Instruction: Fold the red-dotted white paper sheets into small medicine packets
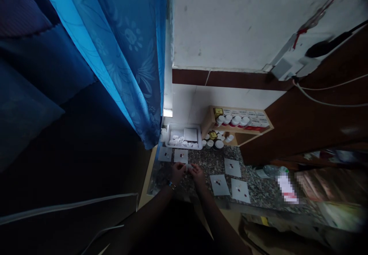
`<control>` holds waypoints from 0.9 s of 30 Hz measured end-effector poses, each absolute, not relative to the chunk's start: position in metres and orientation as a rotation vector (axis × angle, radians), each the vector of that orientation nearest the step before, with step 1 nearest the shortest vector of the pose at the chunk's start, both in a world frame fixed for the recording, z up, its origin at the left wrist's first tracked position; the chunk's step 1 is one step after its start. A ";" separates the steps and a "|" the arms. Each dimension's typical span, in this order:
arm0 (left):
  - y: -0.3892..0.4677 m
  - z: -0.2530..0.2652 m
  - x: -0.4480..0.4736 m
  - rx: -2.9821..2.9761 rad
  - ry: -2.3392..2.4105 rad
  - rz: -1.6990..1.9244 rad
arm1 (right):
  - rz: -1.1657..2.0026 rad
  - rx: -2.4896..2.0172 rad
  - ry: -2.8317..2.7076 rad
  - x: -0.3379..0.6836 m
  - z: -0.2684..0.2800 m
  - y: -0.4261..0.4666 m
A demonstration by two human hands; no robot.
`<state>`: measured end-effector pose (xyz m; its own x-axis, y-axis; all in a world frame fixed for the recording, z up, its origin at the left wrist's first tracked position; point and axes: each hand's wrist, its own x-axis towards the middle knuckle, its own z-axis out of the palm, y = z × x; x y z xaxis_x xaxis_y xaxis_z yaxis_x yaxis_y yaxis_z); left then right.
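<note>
My left hand (177,173) and my right hand (198,174) meet over the speckled countertop (201,157). Between their fingertips is a small piece of white paper (188,166), pinched from both sides; its folds are too small to make out. Just beyond my left hand lie two white paper squares, one at the left (165,154) and one nearer the middle (181,156), with small dark and pale pills on them. To the right of my right hand are three more squares with pills: a near one (219,185), a far one (232,167) and a right one (240,190).
A white plastic tray (170,146) holds small folded white packets and a stack of paper. Beside it, a wooden shelf (255,134) carries boxes and white-capped bottles (235,121). A blue curtain (135,56) hangs left. A plastic bottle (271,170) lies at the right.
</note>
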<state>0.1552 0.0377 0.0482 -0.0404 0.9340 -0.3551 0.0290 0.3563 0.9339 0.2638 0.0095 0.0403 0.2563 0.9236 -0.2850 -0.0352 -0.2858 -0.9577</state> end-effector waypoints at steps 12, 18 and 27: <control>0.037 0.044 0.146 0.996 1.365 0.831 | 1.220 -1.554 -0.891 0.266 0.036 0.008; 0.034 0.046 0.153 0.978 1.413 0.853 | 1.099 -1.634 -1.033 0.268 0.029 0.007; 0.033 0.043 0.158 0.682 1.416 0.870 | 1.161 -1.525 -0.894 0.261 0.021 0.006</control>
